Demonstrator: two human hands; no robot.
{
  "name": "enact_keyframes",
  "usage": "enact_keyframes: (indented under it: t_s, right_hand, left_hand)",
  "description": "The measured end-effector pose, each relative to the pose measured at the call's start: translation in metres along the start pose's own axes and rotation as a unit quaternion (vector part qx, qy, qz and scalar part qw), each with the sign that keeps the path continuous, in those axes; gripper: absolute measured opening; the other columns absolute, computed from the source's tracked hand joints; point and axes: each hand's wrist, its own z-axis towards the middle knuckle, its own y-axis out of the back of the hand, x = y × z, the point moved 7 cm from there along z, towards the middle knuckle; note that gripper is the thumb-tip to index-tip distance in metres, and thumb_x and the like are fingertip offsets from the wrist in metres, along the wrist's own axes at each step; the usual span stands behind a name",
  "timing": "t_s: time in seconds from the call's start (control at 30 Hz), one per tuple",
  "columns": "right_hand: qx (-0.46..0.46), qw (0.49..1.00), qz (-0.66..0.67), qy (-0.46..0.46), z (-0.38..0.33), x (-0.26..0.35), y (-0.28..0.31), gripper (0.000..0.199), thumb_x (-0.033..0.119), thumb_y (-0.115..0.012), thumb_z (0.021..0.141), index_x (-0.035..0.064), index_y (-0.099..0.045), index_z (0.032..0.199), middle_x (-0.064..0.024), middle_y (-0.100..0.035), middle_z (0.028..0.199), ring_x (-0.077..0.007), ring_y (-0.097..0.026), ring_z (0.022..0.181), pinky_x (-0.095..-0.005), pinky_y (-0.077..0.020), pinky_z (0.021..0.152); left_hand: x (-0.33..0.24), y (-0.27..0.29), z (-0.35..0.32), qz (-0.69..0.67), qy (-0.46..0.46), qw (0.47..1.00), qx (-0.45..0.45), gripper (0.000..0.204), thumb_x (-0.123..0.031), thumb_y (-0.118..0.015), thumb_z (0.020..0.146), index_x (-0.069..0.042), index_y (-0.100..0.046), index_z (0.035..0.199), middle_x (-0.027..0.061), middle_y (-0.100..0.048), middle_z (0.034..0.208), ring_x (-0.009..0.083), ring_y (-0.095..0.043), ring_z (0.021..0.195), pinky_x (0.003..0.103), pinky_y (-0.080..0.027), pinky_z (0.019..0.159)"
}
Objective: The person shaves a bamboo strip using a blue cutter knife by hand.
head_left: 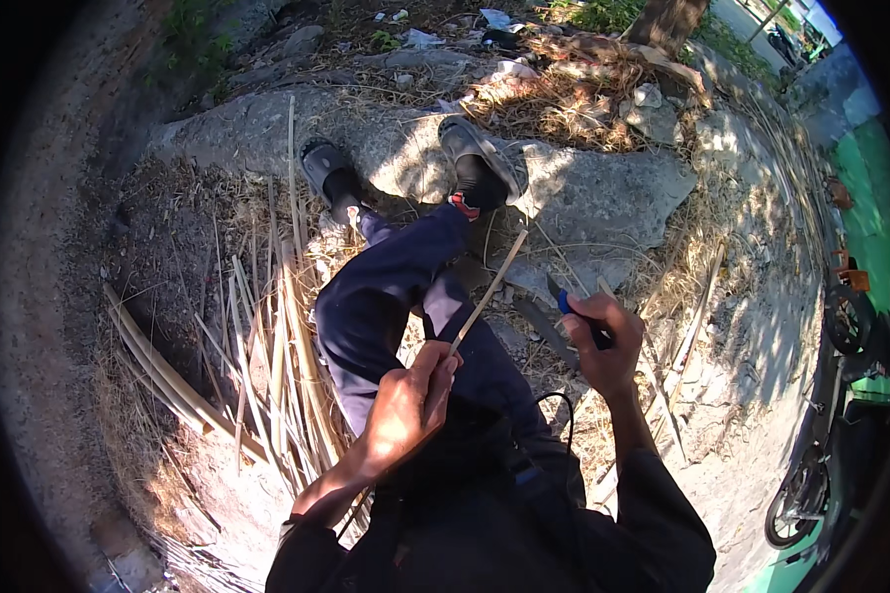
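My left hand [405, 407] is closed around the lower end of a thin bamboo strip [492, 287], which slants up and to the right over my legs. Off to the right, my right hand [606, 341] grips a knife [564, 300] with a blue and dark handle. Only a short part of its dark blade shows, pointing up and left, apart from the strip. Beside the right hand, lower than the knife, is a long dark blade-like piece [547, 333]; whether it is a second tool I cannot tell.
Many split bamboo strips [282, 366] lie heaped on the ground to my left. More strips [697, 316] lie on the right. My shoes [480, 158] rest by a large flat rock [603, 193]. Dry grass and litter lie beyond. A motorcycle [811, 474] stands at far right.
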Motion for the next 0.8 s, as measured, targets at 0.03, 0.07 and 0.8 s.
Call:
enact_keyframes:
  t_s: [0.03,0.07,0.8]
  right_hand:
    - [0.036,0.999,0.019,-0.006,-0.004,0.008,-0.012,0.022,0.001,-0.084,0.089,0.0023,-0.077,0.11,-0.0117,-0.074,0.086,-0.0177,-0.07,0.07,-0.0299,-0.0517,0.061]
    - [0.07,0.997,0.038,-0.012,-0.007,0.016,-0.021,0.025,0.001,-0.086,0.087,0.0042,-0.078,0.11,-0.012,-0.074,0.085,-0.0204,-0.07,0.069,-0.0307,-0.0515,0.06]
    - [0.107,0.992,0.035,0.055,-0.004,0.035,-0.033,0.035,0.004,-0.089,0.085,0.0127,-0.079,0.118,-0.0074,-0.071,0.081,-0.0197,-0.071,0.064,-0.0319,-0.0531,0.052]
  left_hand:
    - [0.001,-0.004,-0.002,-0.002,0.007,1.0,0.009,0.009,-0.004,-0.057,0.109,-0.001,-0.058,0.118,0.0174,-0.069,0.076,0.0342,-0.075,0.065,0.038,-0.053,0.057]
    - [0.0,-0.008,-0.003,-0.004,0.012,1.0,0.02,0.009,-0.005,-0.057,0.11,-0.002,-0.059,0.118,0.0177,-0.07,0.078,0.0348,-0.075,0.067,0.038,-0.053,0.058]
    - [-0.015,-0.01,-0.004,-0.059,0.004,0.998,-0.017,0.018,-0.017,-0.062,0.111,-0.002,-0.07,0.119,0.0086,-0.061,0.063,0.0069,-0.049,0.057,0.029,-0.04,0.055]
